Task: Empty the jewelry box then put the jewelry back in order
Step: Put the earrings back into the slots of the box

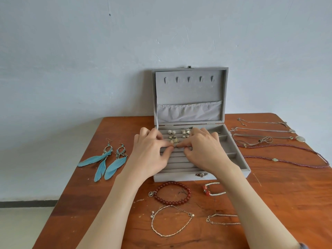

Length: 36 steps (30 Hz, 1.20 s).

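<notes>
The grey velvet jewelry box [203, 177] stands open at the table's middle, lid upright against the wall. Pearl studs [171, 132], silver studs [186, 131] and a pair of drop earrings [173, 140] sit in its back slotted rows. My left hand [152, 150] and my right hand [203, 148] hover over the slotted rows, fingertips meeting. Together they pinch a small earring [175, 145] at a slot just in front of the drop earrings; the fingers hide most of it. The side compartments [231, 151] on the right look bare.
Two blue feather earrings [106, 159] lie left of the box. In front lie a red bead bracelet [171, 194], a red-and-white bracelet [213, 189] and two thin chain bracelets [170, 221]. Several necklaces [269, 137] stretch across the table's right side. The wooden table [89, 203] ends near the wall.
</notes>
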### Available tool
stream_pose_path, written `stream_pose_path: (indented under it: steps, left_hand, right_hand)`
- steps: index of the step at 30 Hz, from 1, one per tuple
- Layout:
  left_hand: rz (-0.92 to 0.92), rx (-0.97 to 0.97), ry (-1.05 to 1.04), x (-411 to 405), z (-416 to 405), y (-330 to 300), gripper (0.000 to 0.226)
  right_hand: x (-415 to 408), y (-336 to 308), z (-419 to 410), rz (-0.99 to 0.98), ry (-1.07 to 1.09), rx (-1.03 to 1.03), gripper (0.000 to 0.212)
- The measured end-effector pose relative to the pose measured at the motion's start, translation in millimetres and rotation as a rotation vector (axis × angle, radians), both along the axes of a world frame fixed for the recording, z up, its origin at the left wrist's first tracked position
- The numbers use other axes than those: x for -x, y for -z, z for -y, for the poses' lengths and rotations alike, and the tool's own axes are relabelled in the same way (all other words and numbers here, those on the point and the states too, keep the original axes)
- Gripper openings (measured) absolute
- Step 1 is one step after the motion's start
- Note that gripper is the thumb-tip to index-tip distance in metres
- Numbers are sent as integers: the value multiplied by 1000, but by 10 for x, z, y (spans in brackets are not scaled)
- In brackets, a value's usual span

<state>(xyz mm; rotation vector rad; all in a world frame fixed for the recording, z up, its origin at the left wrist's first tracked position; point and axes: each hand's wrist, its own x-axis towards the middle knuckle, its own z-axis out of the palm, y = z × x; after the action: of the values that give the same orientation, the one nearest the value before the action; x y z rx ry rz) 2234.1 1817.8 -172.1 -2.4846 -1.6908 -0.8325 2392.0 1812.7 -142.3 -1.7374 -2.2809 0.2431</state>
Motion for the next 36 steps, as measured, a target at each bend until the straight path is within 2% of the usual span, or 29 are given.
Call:
stream_pose_path:
  steps: [3, 6, 8, 10, 15, 22, 27, 30, 34, 36]
  left_hand:
    - [-6, 44, 43, 14, 12, -18, 23]
    - [45, 66, 96, 34, 50, -44, 33]
    - [98, 59, 84, 90, 85, -82, 36]
    - [113, 68, 42, 178, 141, -124, 29]
    - [-3, 119, 14, 446, 375, -193, 27]
    - [38, 222, -108, 810, 581, -177, 23]
    - [67, 287, -118, 902, 631, -113, 20]
    - [73, 274, -141, 910, 655, -85, 19]
    - [68, 248, -146, 892, 671, -54, 20]
    - [42, 219, -149, 874, 676, -39, 21]
  right_hand:
    - [4, 9, 11, 4, 2, -9, 36]
    - [26, 51, 46, -25, 15, -75, 30]
    - [40, 87, 65, -73, 21, -129, 26]
    - [54, 124, 85, -143, 26, -192, 23]
    - [174, 167, 206, -268, -19, -293, 29]
    - [511, 130, 331, -173, -156, -246, 20]
    - [759, 204, 420, -63, -156, -319, 4]
    - [873, 234, 441, -20, -175, -312, 12]
    - [999, 259, 449, 1, -170, -331, 3]
    - [1032, 286, 449, -5, -156, -316, 8]
